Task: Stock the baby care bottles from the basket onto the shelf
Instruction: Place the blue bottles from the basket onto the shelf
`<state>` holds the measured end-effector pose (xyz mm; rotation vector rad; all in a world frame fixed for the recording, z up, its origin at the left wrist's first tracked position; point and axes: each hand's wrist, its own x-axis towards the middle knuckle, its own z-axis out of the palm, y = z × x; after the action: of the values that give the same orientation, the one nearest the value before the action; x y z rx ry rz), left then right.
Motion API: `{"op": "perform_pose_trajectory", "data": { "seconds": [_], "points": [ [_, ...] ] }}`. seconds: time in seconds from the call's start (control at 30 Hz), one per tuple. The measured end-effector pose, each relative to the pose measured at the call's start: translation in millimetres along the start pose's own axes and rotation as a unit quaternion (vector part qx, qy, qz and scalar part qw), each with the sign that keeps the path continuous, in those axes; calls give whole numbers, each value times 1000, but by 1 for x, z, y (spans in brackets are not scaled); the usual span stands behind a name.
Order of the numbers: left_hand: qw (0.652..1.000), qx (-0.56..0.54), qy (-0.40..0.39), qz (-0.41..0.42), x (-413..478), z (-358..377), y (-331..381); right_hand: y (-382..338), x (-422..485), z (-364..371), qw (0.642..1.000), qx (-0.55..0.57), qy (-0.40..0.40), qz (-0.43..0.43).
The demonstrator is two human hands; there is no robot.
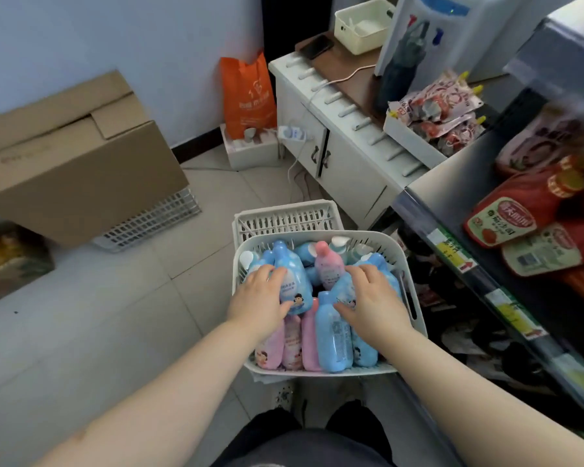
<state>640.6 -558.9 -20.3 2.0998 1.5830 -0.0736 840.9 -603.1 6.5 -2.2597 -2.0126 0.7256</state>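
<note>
A white slatted basket (415,291) stands on the floor in front of me, packed with several blue and pink baby care bottles. My left hand (260,298) grips a blue bottle (292,281) with a cartoon child on its label, on the basket's left side. My right hand (373,298) curls around another blue bottle (343,291) on the right side. A pink bottle (329,266) stands upright between my hands. Pink bottles (292,342) and a blue bottle (334,342) lie along the near edge. The shelf (452,247) runs along the right.
The shelf holds red sauce pouches (520,214) behind a rail with yellow price tags. A second slatted basket (284,217) sits just beyond the first. A cardboard box (75,156) rests on a crate at left. A white cabinet (334,150) and an orange bag (246,92) stand farther back.
</note>
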Motion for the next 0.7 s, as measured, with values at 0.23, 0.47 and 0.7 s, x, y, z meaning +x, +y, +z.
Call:
{"op": "perform_pose_trajectory", "data": {
  "seconds": [0.23, 0.47, 0.7],
  "points": [
    [991, -57, -32, -114, 23, 28, 13, 7, 4, 41, 997, -5, -67, 24],
    [966, -114, -34, -228, 46, 40, 27, 6, -5, 64, 987, 72, -117, 83],
    [957, -160, -63, -233, 58, 49, 37, -2, -1, 75, 972, 92, -151, 153]
  ]
}}
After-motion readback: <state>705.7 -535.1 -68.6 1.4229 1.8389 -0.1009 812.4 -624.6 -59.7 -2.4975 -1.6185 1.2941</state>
